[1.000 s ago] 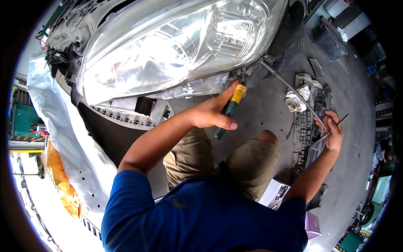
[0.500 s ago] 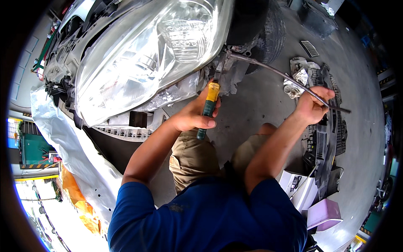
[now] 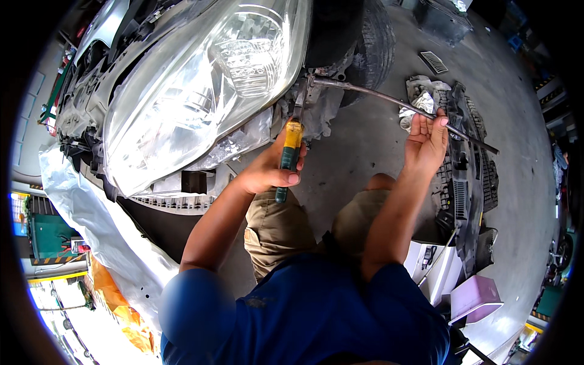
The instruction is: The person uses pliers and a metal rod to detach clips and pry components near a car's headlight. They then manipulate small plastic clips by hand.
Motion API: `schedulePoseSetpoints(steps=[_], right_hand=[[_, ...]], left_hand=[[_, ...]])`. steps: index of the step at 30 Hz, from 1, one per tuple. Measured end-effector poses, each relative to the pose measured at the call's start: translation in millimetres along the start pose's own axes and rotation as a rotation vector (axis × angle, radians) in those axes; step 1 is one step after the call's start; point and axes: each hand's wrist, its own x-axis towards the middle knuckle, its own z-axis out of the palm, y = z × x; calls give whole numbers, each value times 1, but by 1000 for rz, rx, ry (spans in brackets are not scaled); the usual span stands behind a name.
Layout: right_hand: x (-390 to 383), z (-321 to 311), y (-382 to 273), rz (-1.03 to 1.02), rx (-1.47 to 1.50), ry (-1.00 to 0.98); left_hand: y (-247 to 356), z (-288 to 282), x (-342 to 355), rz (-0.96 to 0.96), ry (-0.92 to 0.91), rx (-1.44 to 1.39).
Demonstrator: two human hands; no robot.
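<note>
In my left hand (image 3: 266, 171) is a pair of pliers with yellow and green grips (image 3: 291, 139), my fingers closed round them. Their metal end points up at a bracket (image 3: 311, 97) below the corner of a large clear headlight (image 3: 246, 67). A long, thin metal rod (image 3: 383, 96) runs from that bracket out to the right, sloping down toward me. My right hand (image 3: 426, 143) holds the rod between thumb and fingertips, past its middle. The rod's far right end sticks out beyond the hand. Exactly what the pliers' jaws touch is too small to tell.
A tyre (image 3: 378, 45) stands behind the headlight. On the floor at right lie black plastic trim (image 3: 471, 182), crumpled cloth or paper (image 3: 421, 103), a vent grille (image 3: 433, 62) and a purple bin (image 3: 474, 299). White sheeting (image 3: 91, 213) hangs at left.
My right hand has slid left along the rod, from a wrapped grip near its end to a fingertip hold. My left hand keeps the pliers at the bracket. The whole view has shifted slightly.
</note>
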Motion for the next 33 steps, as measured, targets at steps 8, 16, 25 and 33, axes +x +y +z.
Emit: schedulePoseSetpoints(steps=[8,16,25,33], right_hand=[[4,12,20,69,198,-153],[31,86,73,265,-275,-350],[42,-80,63,393,-1060,-609],[-14,-362,111,1119,-2076,-836]], left_hand=[[-3,-2,0,7,-5,3],[3,3,-1,48,2,32],[-3,0,0,3,29,-17],[-8,7,5,18,66,-46]])
